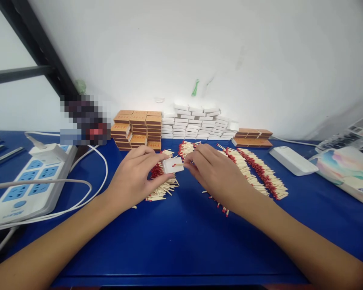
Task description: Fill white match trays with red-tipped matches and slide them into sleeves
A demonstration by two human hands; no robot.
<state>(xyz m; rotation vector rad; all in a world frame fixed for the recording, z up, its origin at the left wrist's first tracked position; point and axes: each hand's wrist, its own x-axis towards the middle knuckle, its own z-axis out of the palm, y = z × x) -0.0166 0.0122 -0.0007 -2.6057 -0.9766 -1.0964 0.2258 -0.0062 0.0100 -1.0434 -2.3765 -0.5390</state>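
My left hand (136,173) grips a small white matchbox tray (169,166) by its edges, its hollow side facing me. A match or two with red heads lie in the tray. At the tray's right end, my right hand (214,173) is closed, with thumb and forefinger pinching the pale end of a match (179,164). Below and behind the tray spreads a heap of loose matches (163,189), partly covered by my left hand. More matches (223,208) stick out from under my right hand, and long rows of matches (268,173) lie to its right.
Along the wall stand stacked brown matchboxes (139,125), white trays (193,125) and more brown boxes (252,137). A power strip (33,185) with looping white cables lies left on the blue table (181,241). A white block (293,160) and a tissue pack (347,173) sit right.
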